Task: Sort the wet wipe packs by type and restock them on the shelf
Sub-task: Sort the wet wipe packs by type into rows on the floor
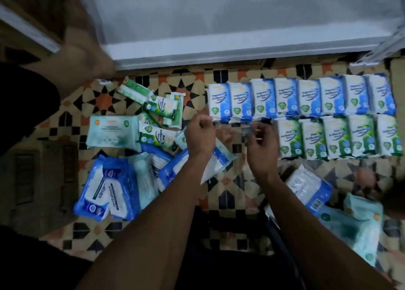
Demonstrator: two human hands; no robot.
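Patterned tile floor [228, 86] below a white shelf [241, 27]. Loose wet wipe packs [109, 180] heap at left; the left hand [200, 134] and right hand [262, 145] hover mid-floor, fingers curled – whether they pinch anything, cannot tell. Sorted rows – blue packs [300, 97] above green packs [337, 138] – line the right edge.

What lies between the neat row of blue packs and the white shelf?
Only bare patterned floor separates the blue packs from the shelf in the head view.

Bare floor strip [192, 97] between loose pile [153, 114] and sorted rows [306, 119].
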